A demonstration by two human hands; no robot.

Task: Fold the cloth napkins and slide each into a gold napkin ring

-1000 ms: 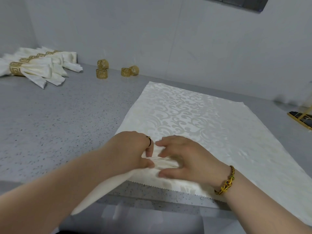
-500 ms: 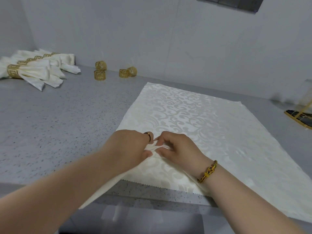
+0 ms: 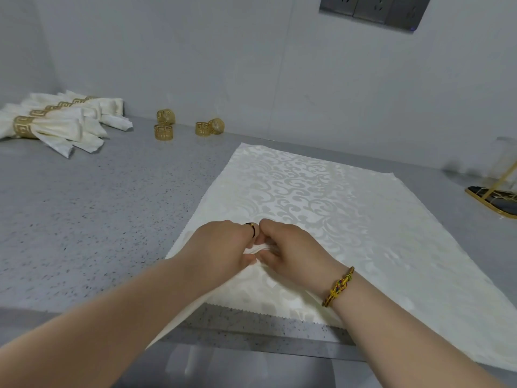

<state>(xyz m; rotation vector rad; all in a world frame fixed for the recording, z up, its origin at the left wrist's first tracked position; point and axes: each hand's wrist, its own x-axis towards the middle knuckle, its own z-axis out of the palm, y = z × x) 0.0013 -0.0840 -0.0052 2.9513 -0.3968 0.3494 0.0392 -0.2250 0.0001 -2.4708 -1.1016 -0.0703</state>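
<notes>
A cream damask napkin (image 3: 321,197) lies spread flat on the grey speckled counter (image 3: 84,214). My left hand (image 3: 221,245) and my right hand (image 3: 293,247) meet near its front edge, both pinching a small gathered bunch of narrow pleats of the cloth between them. The corner nearest me hangs over the counter's front edge under my left forearm. Several loose gold napkin rings (image 3: 164,132) stand by the back wall, another pair (image 3: 209,127) beside them.
Several finished napkins in gold rings (image 3: 53,121) lie in a row at the back left. A dark tray with a gold frame (image 3: 495,197) sits at the right edge. A socket panel (image 3: 372,9) is on the wall above.
Both hands have drawn closer together and slid a little away from me, bunching more of the napkin's near edge into pleats. The rest of the cloth stays flat.
</notes>
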